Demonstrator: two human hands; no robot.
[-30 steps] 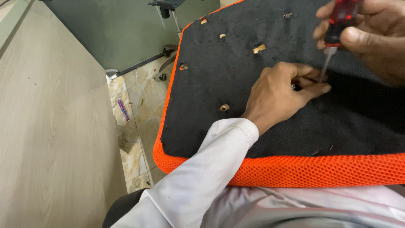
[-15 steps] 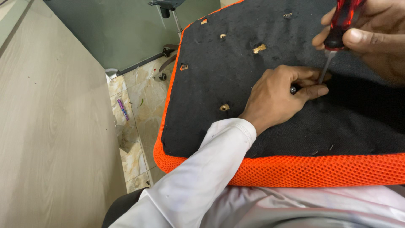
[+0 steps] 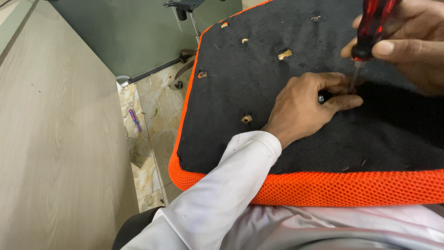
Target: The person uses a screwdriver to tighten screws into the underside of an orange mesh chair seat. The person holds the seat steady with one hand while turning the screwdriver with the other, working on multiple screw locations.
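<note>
r hand (image 3: 407, 46) grips red screwdriver (image 3: 372, 28), l hand (image 3: 307, 104) pinches screw (image 3: 320, 98) on black seat underside (image 3: 240, 83) w/ orange mesh edge (image 3: 323, 187).

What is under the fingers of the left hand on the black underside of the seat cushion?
A small dark screw head shows between the fingers of the left hand, beside the screwdriver tip. The hole it sits in is covered by the fingers on the seat cushion.

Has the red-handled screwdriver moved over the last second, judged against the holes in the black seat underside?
Barely. The red-handled screwdriver keeps its tip beside the left hand; its handle has leaned slightly right, away from the torn hole.
</note>
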